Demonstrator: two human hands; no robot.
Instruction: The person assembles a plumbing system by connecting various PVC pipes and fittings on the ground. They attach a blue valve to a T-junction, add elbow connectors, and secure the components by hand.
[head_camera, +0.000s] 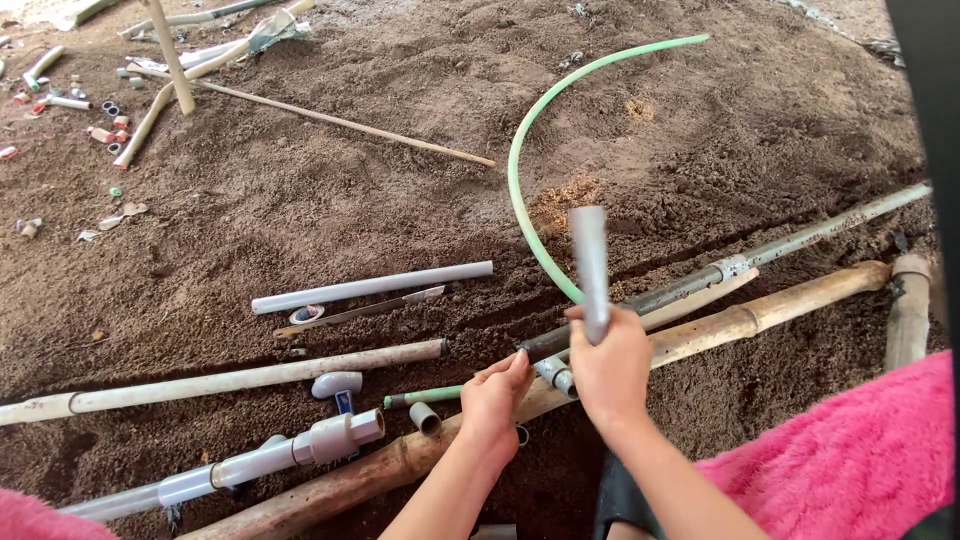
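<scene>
Landmark: white pipe lying loose on brown soil.
- Saw blade, flat, just below the white pipe.
- Green hose, curved, to its right.
- Thin stick, above it.
- Scattered small fittings, far upper left.
- Long dirty pipe, below it.
- White elbow fitting, below, just under the long dirty pipe.
- Pink fuzzy cloth, far lower right.
</scene>
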